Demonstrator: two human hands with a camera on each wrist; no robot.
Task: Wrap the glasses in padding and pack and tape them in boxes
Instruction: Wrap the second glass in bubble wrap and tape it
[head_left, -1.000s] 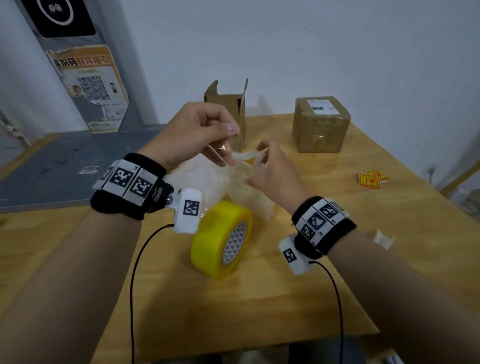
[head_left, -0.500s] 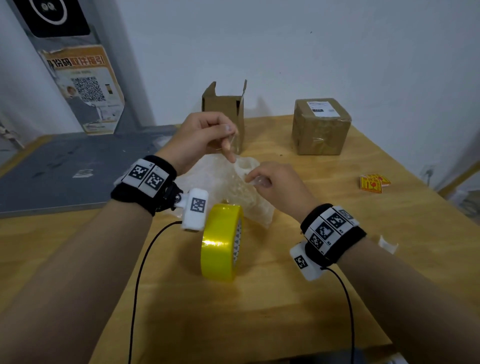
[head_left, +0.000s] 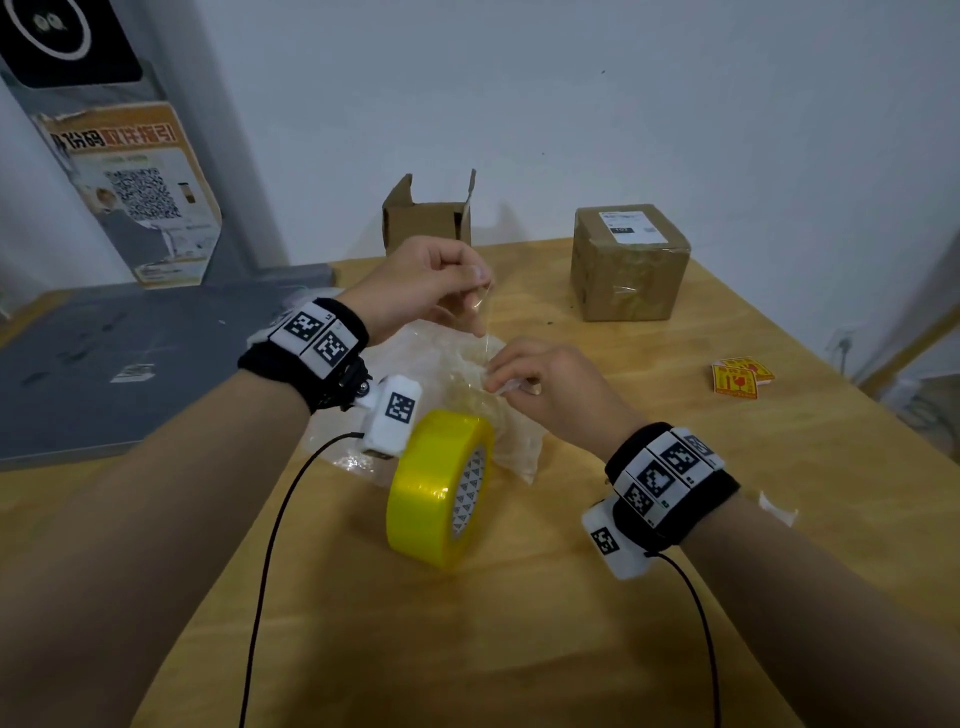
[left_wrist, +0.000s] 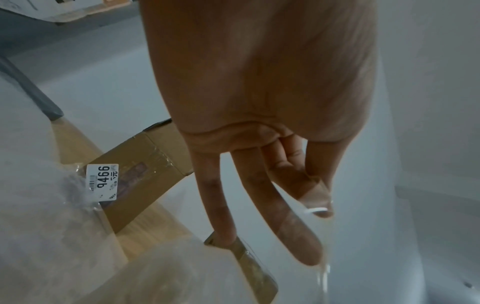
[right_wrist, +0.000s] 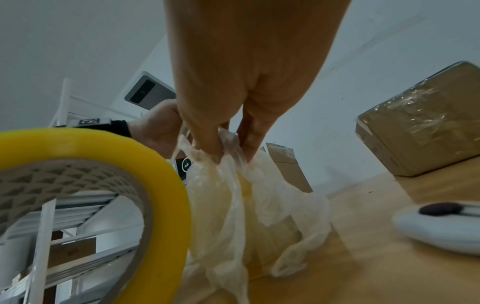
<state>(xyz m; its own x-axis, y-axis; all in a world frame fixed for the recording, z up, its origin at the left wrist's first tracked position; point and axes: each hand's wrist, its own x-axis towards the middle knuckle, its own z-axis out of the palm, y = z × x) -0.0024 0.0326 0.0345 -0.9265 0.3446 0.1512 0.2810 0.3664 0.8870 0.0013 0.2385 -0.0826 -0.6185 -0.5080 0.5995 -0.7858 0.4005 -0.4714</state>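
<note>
A bundle of crinkled translucent padding lies on the wooden table between my hands; any glass inside is hidden. My left hand is raised above it, pinching a strip of clear tape between thumb and forefinger. The strip hangs down to the bundle. My right hand pinches the gathered top of the padding. A yellow tape roll stands on edge in front of the bundle.
An open cardboard box stands at the table's far edge. A taped, labelled box sits to its right. Red and yellow stickers lie at the right. A white scrap lies near my right forearm. A grey surface adjoins the table's left side.
My left hand rose and moved left, drawing the clear tape strip up. My right hand lowered onto the padding top. The tape roll shifted slightly.
</note>
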